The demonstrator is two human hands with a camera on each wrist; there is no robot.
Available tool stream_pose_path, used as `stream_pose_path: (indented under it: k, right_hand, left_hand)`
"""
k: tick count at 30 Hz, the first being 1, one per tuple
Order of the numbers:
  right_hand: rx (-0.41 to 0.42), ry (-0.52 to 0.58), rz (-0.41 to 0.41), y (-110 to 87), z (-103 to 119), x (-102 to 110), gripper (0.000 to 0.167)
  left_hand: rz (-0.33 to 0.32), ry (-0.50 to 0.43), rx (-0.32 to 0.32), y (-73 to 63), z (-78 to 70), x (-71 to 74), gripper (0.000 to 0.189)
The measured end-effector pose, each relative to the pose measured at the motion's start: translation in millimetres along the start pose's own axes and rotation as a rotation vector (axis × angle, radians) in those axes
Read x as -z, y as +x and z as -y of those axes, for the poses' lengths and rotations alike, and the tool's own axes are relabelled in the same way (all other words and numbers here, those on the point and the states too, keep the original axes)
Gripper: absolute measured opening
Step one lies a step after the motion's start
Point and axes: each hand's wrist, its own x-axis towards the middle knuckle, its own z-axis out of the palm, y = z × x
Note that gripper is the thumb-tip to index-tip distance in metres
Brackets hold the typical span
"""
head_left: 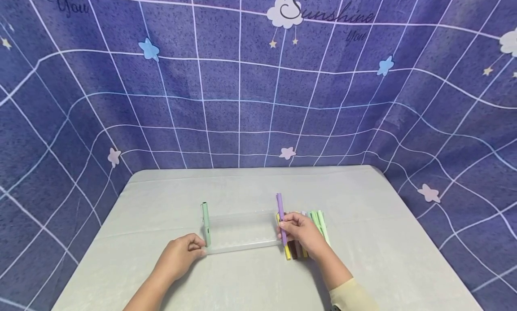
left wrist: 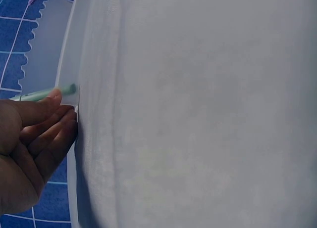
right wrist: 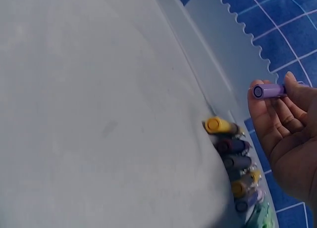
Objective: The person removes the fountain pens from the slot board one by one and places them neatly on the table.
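Note:
A clear plastic tray [head_left: 242, 247] with a scalloped edge sits mid-table. Along its left end lies a light green capped pen [head_left: 206, 223]. My left hand [head_left: 180, 256] holds the tray's near left corner, its thumb close to the green pen in the left wrist view. With thumb and fingers my right hand [head_left: 304, 232] pinches a purple pen [head_left: 279, 203], raised over the tray's right end. In the right wrist view one end of the purple pen faces the camera. Beside and partly hidden under my right hand lies a row of pens, including a yellow pen [right wrist: 215, 124].
Several more pens lie in that row, among them a dark brown pen [right wrist: 232, 146] and a light green pen [head_left: 324, 225] at its right end. A pale cloth covers the table [head_left: 242, 190]. Blue grid-patterned fabric [head_left: 258, 113] hangs behind and at both sides.

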Motion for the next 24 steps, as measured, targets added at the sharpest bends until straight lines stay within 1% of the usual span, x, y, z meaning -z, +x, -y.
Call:
stream_pose_path:
  k: [5, 12, 18, 21, 24]
  right_hand:
    - [-0.02, 0.006, -0.04, -6.7, 0, 9, 0.026]
    - [-0.028, -0.016, -0.083, -16.1, -3, 24, 0.031]
    - [-0.027, -0.015, -0.129, -25.3, -4, 44, 0.035]
    - [-0.035, 0.007, -0.16, -30.1, -4, 56, 0.034]
    - [-0.048, 0.004, -0.206, -35.1, -4, 68, 0.032]
  left_hand:
    - [-0.002, 0.005, -0.004, -0.1, 0.2, 0.4, 0.014]
    - [0.001, -0.001, -0.005, -0.1, -1.1, 0.8, 0.014]
    - [0.004, 0.008, 0.001, -1.1, -2.0, 0.7, 0.014]
    - [0.005, 0.008, 0.004, -1.5, -2.3, 0.7, 0.013]
    - [0.006, 0.008, 0.007, -1.2, -2.2, 0.4, 0.013]
